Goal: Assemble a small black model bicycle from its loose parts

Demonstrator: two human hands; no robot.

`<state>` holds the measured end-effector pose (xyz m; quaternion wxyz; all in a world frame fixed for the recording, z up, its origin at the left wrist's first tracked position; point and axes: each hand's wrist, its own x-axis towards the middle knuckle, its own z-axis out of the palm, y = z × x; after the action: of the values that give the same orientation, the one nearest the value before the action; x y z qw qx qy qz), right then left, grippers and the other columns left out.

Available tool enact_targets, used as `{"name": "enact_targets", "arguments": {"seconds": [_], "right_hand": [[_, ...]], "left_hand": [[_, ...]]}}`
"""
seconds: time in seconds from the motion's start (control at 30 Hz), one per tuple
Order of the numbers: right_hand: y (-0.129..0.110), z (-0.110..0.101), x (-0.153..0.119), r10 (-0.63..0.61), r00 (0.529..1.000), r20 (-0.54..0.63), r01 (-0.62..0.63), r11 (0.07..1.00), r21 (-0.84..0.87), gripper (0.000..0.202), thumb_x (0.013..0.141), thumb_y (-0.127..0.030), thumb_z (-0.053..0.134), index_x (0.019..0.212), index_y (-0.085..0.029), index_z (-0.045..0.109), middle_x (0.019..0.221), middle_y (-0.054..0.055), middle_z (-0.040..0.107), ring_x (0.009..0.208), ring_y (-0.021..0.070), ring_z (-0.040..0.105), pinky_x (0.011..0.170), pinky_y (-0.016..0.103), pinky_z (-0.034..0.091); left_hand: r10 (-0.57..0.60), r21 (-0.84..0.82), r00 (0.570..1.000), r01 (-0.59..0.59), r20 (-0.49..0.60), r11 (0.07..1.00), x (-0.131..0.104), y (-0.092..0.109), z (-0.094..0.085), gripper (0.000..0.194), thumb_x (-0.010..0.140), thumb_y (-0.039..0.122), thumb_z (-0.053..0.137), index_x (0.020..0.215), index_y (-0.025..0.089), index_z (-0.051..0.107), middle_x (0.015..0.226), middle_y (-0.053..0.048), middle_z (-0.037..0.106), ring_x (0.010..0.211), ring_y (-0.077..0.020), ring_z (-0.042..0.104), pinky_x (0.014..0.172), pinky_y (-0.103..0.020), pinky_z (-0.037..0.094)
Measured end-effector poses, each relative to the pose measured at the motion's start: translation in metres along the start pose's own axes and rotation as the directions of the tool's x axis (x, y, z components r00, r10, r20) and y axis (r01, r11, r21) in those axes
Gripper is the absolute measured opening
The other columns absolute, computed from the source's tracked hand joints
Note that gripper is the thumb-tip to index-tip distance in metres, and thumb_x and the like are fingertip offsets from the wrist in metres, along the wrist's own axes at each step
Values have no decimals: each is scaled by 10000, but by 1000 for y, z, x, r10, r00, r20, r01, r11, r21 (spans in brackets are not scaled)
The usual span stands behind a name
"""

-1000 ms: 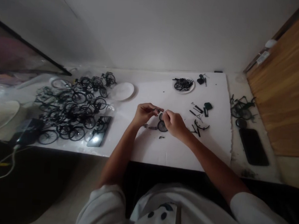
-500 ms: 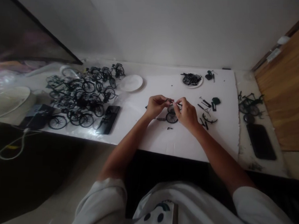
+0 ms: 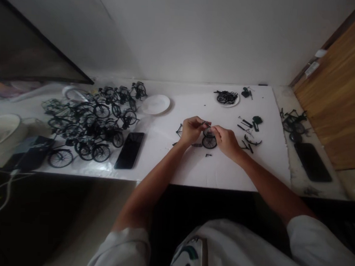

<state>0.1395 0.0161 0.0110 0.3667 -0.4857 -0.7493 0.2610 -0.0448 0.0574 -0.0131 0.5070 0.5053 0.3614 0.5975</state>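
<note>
Over the white board, my left hand (image 3: 192, 130) pinches a small dark part (image 3: 206, 123) at its fingertips. My right hand (image 3: 227, 141) has its thumb and fingers closed together at the right end of that part; what it grips is too small to make out. Just below the fingertips lie two miniature bicycle wheels (image 3: 209, 142), the upper one partly covered by the hands. A thin dark frame piece (image 3: 179, 130) shows to the left of my left hand. A tiny black piece (image 3: 208, 155) lies nearer the front edge.
Several assembled miniature bicycles (image 3: 89, 120) crowd the left side, beside a phone (image 3: 129, 150) and a white plate (image 3: 156, 104). A plate of black parts (image 3: 227, 97) sits at the back. Loose parts (image 3: 249, 124) lie to the right, with another dark phone (image 3: 313, 162) beyond the board.
The camera view has shifted slightly. My right hand's fingers have dropped lower and closed more, while my left hand keeps its pinch. The frame piece left of it now shows more.
</note>
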Motion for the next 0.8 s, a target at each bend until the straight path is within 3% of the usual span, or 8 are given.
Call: {"name": "enact_targets", "arguments": {"seconds": [0.07,0.17,0.3,0.37,0.43,0.53,0.63,0.8], "right_hand": [[-4,1,0,114,993,26,-117,957,266,519,1082,-648,505,925,-207,731,675,22,637,598,157,529,597,284,398],[-6,-3,3,306,908,286,-419,652,633,525,977,-733,656,912,-212,675,527,-110,315,455,100,238,437,251,205],[-2,-12,10,295,799,524,-602,364,711,387,959,-585,739,900,-218,634,549,-152,200,468,85,104,399,234,120],[0,-13,11,332,810,483,-586,447,676,383,994,-579,685,874,-220,629,543,-142,221,463,87,128,409,236,144],[0,-13,10,359,894,269,-448,690,569,420,1014,-585,651,815,-217,625,547,-99,342,468,93,255,452,243,237],[0,-12,6,98,993,-72,-87,987,138,359,1063,-489,601,869,-197,677,717,8,630,626,130,528,637,266,397],[1,-12,3,-119,993,-10,111,954,-278,321,1137,-391,484,1066,-193,727,883,62,772,733,170,641,695,292,383],[6,-11,1,-91,988,122,143,824,-549,380,1178,-391,441,1109,-167,740,896,114,815,724,208,685,640,320,326]], "left_hand": [[24,37,1000,-23,-15,999,-1,0,2,355,667,393,992,679,184,705,808,-82,835,838,-239,838,714,-312,640],[60,73,997,-57,-38,996,-3,-1,5,319,691,378,965,682,193,706,822,-73,837,869,-244,842,745,-333,656],[95,94,993,-89,-67,992,-6,-5,11,243,723,325,923,710,191,721,856,-83,841,889,-234,837,769,-326,655],[89,99,994,-83,-66,992,-7,-7,13,209,736,299,899,727,185,725,882,-94,847,870,-226,829,761,-320,647],[83,95,996,-78,-46,992,-8,-7,14,189,737,283,885,735,183,725,893,-97,852,848,-221,822,752,-317,638],[93,103,995,-89,-29,991,-7,-6,13,192,735,297,887,745,183,733,900,-96,856,815,-201,806,737,-297,617],[84,85,996,-81,-31,993,-6,-4,10,251,710,336,916,725,182,717,879,-94,853,766,-180,786,690,-269,585],[51,34,998,-50,-20,998,-7,-3,8,226,679,286,901,691,180,702,821,-89,839,759,-193,797,672,-270,581]]}}
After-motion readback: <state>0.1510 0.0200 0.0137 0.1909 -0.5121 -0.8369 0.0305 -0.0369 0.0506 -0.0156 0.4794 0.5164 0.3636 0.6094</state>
